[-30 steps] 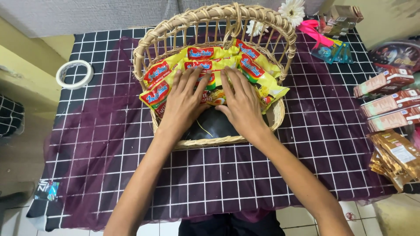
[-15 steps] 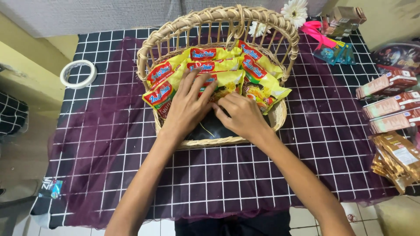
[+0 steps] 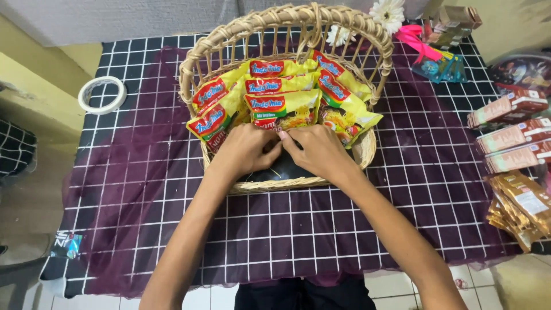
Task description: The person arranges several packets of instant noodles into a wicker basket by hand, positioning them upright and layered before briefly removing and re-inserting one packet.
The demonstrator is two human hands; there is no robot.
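Head view, looking straight down: both hands are in the wicker basket [image 3: 376, 86], working on the noodle packets [image 3: 281, 92]. The left hand [image 3: 244, 152] and right hand [image 3: 318, 150] meet fingertip to fingertip at the lower edge of the front packet [image 3: 282, 110], fingers curled narrow and pinching that edge, the thumbs tucked out of sight beneath.

The packets are yellow plastic pouches with red oval labels and a picture of cooked noodles near the bottom. They lie fanned and overlapping, tilted up against the basket's tall back wall. I count six: two on the left, three stacked down the middle, one long one on the right; a seventh may peek out behind, hard to tell.

The basket is pale woven cane, oval, with a high looped back and a low front rim; a dark lining shows on its floor just below the hands. It sits on a purple sheer cloth [image 3: 143, 172] spread over a black table cover with a white grid [image 3: 344, 229].

Off to the left, one white tape roll [image 3: 102, 95]. Far right, three brown-pink cartons [image 3: 511, 138] in a column, with a stack of gold sachets [image 3: 519, 209] below them. Top right, a white flower [image 3: 387, 12] and a pink ribbon [image 3: 416, 40].
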